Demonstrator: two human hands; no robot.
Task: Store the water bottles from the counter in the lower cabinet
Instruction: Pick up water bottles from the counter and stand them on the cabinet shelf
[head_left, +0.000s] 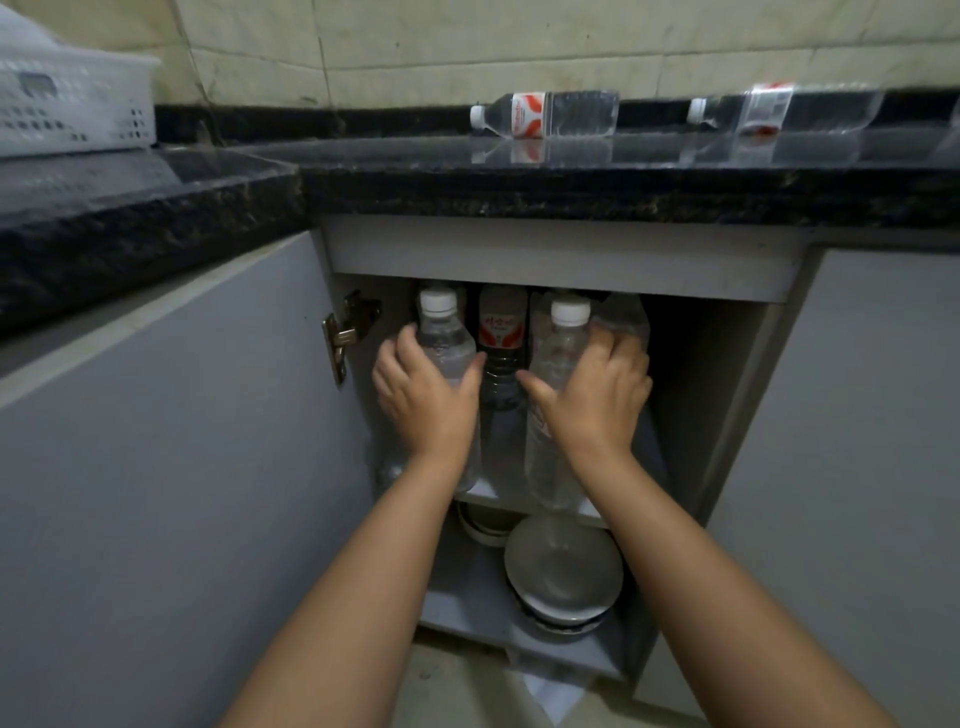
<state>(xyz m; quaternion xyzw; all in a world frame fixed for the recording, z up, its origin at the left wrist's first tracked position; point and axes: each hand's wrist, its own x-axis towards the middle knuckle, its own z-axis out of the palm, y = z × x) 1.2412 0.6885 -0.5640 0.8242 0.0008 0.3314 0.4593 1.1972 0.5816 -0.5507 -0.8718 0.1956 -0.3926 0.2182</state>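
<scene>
Left hand (426, 395) wrapped round clear plastic white-capped bottle (444, 338), upright at left end of grey cabinet shelf (480, 491); red-labelled clear bottle (501, 332) behind, between hands; right hand (597, 400) grasping second clear white-capped bottle (558, 358), upright at shelf front edge; two more clear red-labelled bottles lying on black speckled stone desk (571, 192), one (545, 114) mid-back, one (784, 109) toward right back edge; round metal lid (563, 566) on cabinet floor below

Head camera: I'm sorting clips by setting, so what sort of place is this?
Most likely a home kitchen. A dark stone counter runs along a tiled wall, the open lower cabinet holds water bottles above stacked bowls, and a white plastic basket sits at left.
</scene>
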